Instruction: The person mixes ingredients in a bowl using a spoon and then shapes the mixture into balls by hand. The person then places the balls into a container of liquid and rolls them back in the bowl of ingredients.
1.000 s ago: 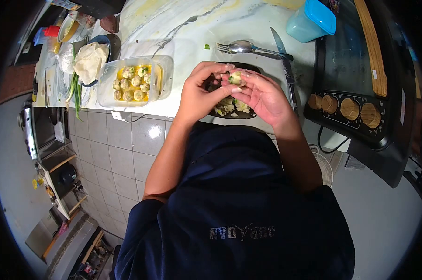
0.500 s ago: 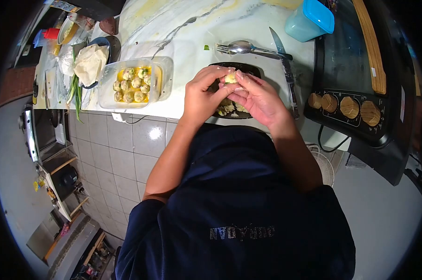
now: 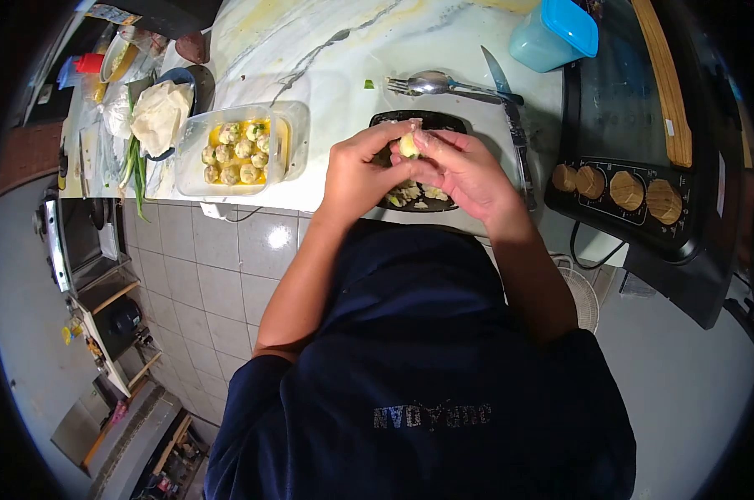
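A small pale-yellow ball of mashed mixture with green bits is held between the fingertips of both hands. My left hand curls round it from the left, its thumb beneath. From the right, my right hand presses the ball with thumb and fingers. Both are above a dark plate, where loose crumbly mixture lies, partly covered by my hands. To the left, a clear plastic container holds several similar balls in yellow liquid.
A spoon, a fork and a knife lie behind the plate. A blue-lidded tub stands near the oven on the right. Pale wrapper sheets and green onions are at the left.
The ball has turned slightly and shifted a little left and down between the fingertips. My right fingers have closed in under it; both hands stay over the plate.
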The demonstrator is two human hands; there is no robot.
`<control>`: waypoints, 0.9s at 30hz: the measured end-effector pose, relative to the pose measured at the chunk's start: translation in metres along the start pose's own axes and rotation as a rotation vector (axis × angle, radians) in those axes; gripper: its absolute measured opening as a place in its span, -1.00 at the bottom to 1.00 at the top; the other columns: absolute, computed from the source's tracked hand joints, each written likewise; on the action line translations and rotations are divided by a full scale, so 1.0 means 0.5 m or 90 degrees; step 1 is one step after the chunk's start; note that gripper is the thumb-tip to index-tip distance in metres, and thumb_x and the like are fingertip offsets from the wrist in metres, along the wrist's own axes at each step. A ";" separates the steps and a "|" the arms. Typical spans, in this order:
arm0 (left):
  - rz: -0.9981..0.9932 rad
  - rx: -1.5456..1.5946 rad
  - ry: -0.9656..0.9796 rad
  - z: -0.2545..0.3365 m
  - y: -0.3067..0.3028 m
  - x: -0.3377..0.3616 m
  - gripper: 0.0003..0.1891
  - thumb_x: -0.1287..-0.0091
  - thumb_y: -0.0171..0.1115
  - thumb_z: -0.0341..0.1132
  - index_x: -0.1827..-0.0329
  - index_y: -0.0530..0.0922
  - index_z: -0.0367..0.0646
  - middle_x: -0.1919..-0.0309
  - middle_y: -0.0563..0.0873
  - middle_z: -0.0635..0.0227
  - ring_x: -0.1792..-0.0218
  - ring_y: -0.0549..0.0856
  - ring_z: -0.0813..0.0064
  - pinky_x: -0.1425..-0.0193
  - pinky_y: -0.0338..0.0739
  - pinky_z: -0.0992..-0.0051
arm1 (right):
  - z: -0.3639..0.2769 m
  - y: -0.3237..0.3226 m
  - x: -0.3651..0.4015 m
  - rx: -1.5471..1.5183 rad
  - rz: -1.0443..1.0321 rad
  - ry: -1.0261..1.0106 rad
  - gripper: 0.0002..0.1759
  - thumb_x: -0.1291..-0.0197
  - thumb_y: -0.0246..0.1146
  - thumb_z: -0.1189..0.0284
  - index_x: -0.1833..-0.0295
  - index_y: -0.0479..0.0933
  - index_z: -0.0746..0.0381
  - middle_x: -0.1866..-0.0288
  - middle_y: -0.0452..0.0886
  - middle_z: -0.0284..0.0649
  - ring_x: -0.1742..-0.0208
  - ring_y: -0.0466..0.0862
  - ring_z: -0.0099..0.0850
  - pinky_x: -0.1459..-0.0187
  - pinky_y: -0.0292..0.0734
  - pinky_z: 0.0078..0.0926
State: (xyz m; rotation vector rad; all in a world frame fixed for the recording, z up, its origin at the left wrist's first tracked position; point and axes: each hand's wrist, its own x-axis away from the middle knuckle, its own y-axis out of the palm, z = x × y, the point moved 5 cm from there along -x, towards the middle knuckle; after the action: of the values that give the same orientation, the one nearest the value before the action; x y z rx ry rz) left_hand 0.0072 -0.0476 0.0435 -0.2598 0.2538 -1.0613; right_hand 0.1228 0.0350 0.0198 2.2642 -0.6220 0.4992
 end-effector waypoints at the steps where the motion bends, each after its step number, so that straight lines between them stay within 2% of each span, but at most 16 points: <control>1: 0.002 0.028 0.105 0.007 -0.005 -0.001 -0.57 -0.07 0.50 -0.41 -0.06 0.67 -0.17 0.12 0.78 0.28 0.20 0.75 0.53 0.08 0.62 0.55 | -0.005 -0.005 0.001 -0.001 0.001 0.000 -0.62 -0.40 0.18 0.26 -0.13 0.52 0.35 -0.02 0.65 -0.17 -0.03 0.66 -0.47 -0.13 0.56 -0.48; 5: -0.045 0.145 0.077 -0.018 -0.012 -0.013 -0.60 -0.08 0.49 -0.42 -0.03 0.67 -0.20 0.13 0.78 0.28 0.21 0.76 0.54 0.09 0.63 0.54 | -0.021 0.003 0.006 0.050 -0.010 0.026 -0.63 -0.41 0.16 0.28 -0.11 0.52 0.36 -0.01 0.66 -0.16 -0.05 0.66 -0.45 -0.15 0.54 -0.47; 7: -0.071 0.011 0.041 -0.019 -0.011 -0.015 -0.61 -0.09 0.47 -0.43 -0.03 0.67 -0.21 0.08 0.77 0.24 0.17 0.76 0.52 0.06 0.63 0.52 | -0.019 0.008 0.007 0.063 0.007 0.029 -0.63 -0.41 0.16 0.28 -0.11 0.52 0.36 -0.01 0.66 -0.15 -0.05 0.66 -0.44 -0.15 0.54 -0.47; 9: -0.025 0.009 0.053 -0.007 -0.001 -0.010 -0.61 -0.09 0.47 -0.45 -0.03 0.67 -0.22 0.10 0.77 0.23 0.18 0.76 0.52 0.06 0.63 0.52 | -0.016 0.004 0.004 -0.051 0.031 -0.036 -0.62 -0.41 0.16 0.27 -0.11 0.52 0.36 -0.02 0.65 -0.15 -0.05 0.66 -0.44 -0.16 0.54 -0.46; 11: 0.095 0.001 0.029 -0.014 0.001 0.000 -0.62 -0.08 0.48 -0.45 -0.01 0.67 -0.22 0.10 0.77 0.22 0.17 0.76 0.49 0.06 0.63 0.52 | -0.008 0.010 0.003 -0.061 0.025 -0.057 -0.62 -0.38 0.20 0.26 -0.08 0.54 0.38 0.02 0.66 -0.18 0.00 0.66 -0.47 -0.15 0.56 -0.45; 13: 0.092 -0.012 0.076 -0.009 0.002 -0.004 -0.61 -0.06 0.49 -0.44 0.00 0.67 -0.23 0.08 0.76 0.22 0.13 0.75 0.46 0.02 0.62 0.52 | -0.011 0.006 0.006 -0.072 0.021 -0.075 -0.61 -0.35 0.25 0.25 -0.04 0.55 0.39 0.06 0.66 -0.20 0.04 0.67 -0.50 -0.14 0.57 -0.45; 15: 0.019 0.035 0.145 0.005 -0.005 -0.009 -0.60 -0.06 0.49 -0.44 -0.01 0.66 -0.24 0.06 0.76 0.21 0.10 0.74 0.42 -0.02 0.61 0.51 | -0.013 -0.002 0.009 0.030 -0.023 -0.016 -0.60 -0.43 0.14 0.25 -0.13 0.50 0.38 -0.05 0.64 -0.14 -0.05 0.66 -0.44 -0.17 0.54 -0.43; 16: -0.042 0.126 0.079 0.001 -0.005 -0.012 -0.53 -0.07 0.48 -0.51 -0.11 0.61 -0.27 -0.05 0.71 0.19 -0.10 0.67 0.36 -0.21 0.53 0.40 | -0.017 -0.006 0.011 0.029 -0.022 -0.017 -0.60 -0.43 0.14 0.25 -0.13 0.50 0.38 -0.05 0.64 -0.14 -0.05 0.66 -0.44 -0.17 0.54 -0.43; 17: -0.043 0.126 0.078 0.001 -0.015 -0.014 -0.53 -0.07 0.48 -0.51 -0.11 0.61 -0.27 -0.05 0.71 0.19 -0.10 0.67 0.36 -0.21 0.53 0.40 | -0.018 -0.007 0.013 0.053 -0.040 -0.006 -0.61 -0.39 0.19 0.26 -0.11 0.52 0.37 -0.01 0.64 -0.17 0.00 0.66 -0.46 -0.13 0.56 -0.45; 19: -0.178 0.064 0.065 -0.004 -0.008 -0.018 -0.55 -0.10 0.46 -0.51 -0.11 0.62 -0.27 -0.08 0.70 0.19 -0.11 0.67 0.37 -0.21 0.54 0.41 | -0.022 0.000 0.015 0.077 -0.058 0.003 -0.61 -0.36 0.23 0.27 -0.08 0.55 0.37 0.03 0.65 -0.20 0.05 0.67 -0.49 -0.08 0.57 -0.48; 21: -0.157 0.073 0.041 -0.011 0.005 -0.016 -0.55 -0.11 0.46 -0.50 -0.11 0.62 -0.27 -0.10 0.69 0.19 -0.11 0.67 0.39 -0.18 0.55 0.42 | -0.024 0.003 0.016 0.046 0.015 0.000 -0.61 -0.35 0.24 0.28 -0.10 0.54 0.38 0.02 0.65 -0.19 0.05 0.67 -0.48 -0.06 0.58 -0.49; 23: -0.014 -0.027 0.027 -0.007 0.005 -0.010 -0.56 -0.11 0.47 -0.48 -0.10 0.63 -0.26 -0.09 0.70 0.19 -0.09 0.68 0.39 -0.16 0.57 0.44 | -0.007 0.005 0.007 0.002 0.046 -0.051 -0.60 -0.35 0.24 0.28 -0.11 0.53 0.39 0.01 0.65 -0.18 0.04 0.68 -0.47 -0.07 0.59 -0.48; 24: 0.072 -0.063 0.081 0.005 0.010 -0.004 -0.59 -0.05 0.49 -0.46 -0.02 0.66 -0.22 0.03 0.75 0.24 0.14 0.76 0.45 0.04 0.63 0.51 | -0.007 0.004 0.008 -0.043 0.077 -0.099 -0.59 -0.35 0.24 0.28 -0.12 0.52 0.39 0.00 0.65 -0.16 0.03 0.68 -0.46 -0.08 0.60 -0.47; 25: 0.072 -0.062 0.081 0.000 0.010 -0.005 -0.59 -0.05 0.49 -0.46 -0.02 0.66 -0.22 0.03 0.75 0.24 0.14 0.76 0.45 0.04 0.63 0.51 | -0.011 0.004 0.011 -0.042 0.078 -0.099 -0.59 -0.35 0.24 0.28 -0.12 0.52 0.39 0.00 0.65 -0.16 0.03 0.68 -0.46 -0.08 0.60 -0.47; 27: 0.075 -0.053 0.195 0.013 0.008 -0.003 -0.57 -0.02 0.51 -0.48 -0.02 0.65 -0.23 0.00 0.74 0.24 0.19 0.74 0.48 0.08 0.63 0.52 | -0.015 0.009 0.019 -0.023 0.052 -0.064 -0.59 -0.35 0.24 0.28 -0.14 0.51 0.39 -0.02 0.64 -0.16 0.00 0.67 -0.46 -0.10 0.59 -0.46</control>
State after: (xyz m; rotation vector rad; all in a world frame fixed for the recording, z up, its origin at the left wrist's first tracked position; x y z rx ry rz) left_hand 0.0118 -0.0440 0.0485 -0.1538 0.5826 -0.9732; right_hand 0.1270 0.0350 0.0320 2.2479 -0.7708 0.4121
